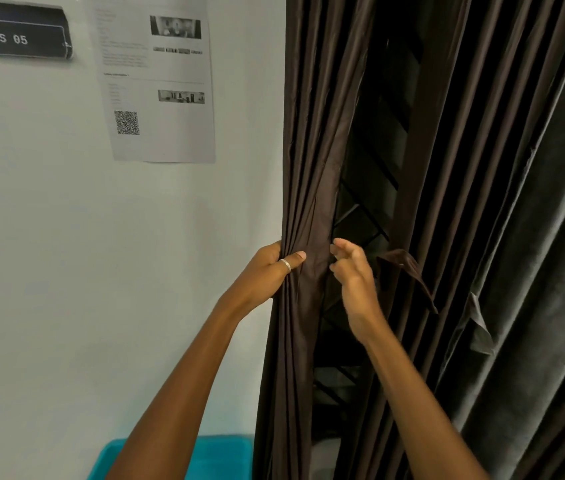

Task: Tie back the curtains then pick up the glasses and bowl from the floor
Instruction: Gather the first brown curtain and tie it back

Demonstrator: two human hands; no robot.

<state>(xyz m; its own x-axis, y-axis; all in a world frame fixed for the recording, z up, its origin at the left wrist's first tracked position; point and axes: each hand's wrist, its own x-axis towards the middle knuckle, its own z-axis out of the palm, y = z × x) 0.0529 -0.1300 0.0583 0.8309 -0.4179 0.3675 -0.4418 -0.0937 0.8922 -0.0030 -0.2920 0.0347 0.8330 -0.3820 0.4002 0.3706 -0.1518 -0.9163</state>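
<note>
Teal plastic, the smooth rim of a tub [170, 459], sits lowest and nearest, just left of the curtain's hem. Both bare forearms rise over it toward the window.

The left hand [267, 268] clenches the brown curtain [312, 168] at about waist height. Its fingers wrap behind the bunched folds and the thumb, which wears a silver ring [285, 264], presses across the front. That grip squeezes the cloth into a narrow column, probably so a band can go round it. The fabric looks thin and slightly glossy, and it falls in sharp, tight pleats above and below the fist.

The right hand [353, 271] is just beside the curtain's inner edge with its fingers half curled. It is blurred, so I cannot tell whether it pinches the cloth or holds nothing. Just to its right a flat brown strap [409, 271] of the same material droops loose. It looks like the tie-back, not yet wrapped.

Through the gap show the dark diagonal bars of a window [367, 216]. Further right hangs a heavier grey curtain [533, 237], matte and velvety.

Beyond, on the pale painted wall [49, 202], are a printed sheet [160, 81] with a square code and a black sign [11, 38] reading WS 05.

The glasses and bowl are out of view, so that part of the task seems to lie ahead.
</note>
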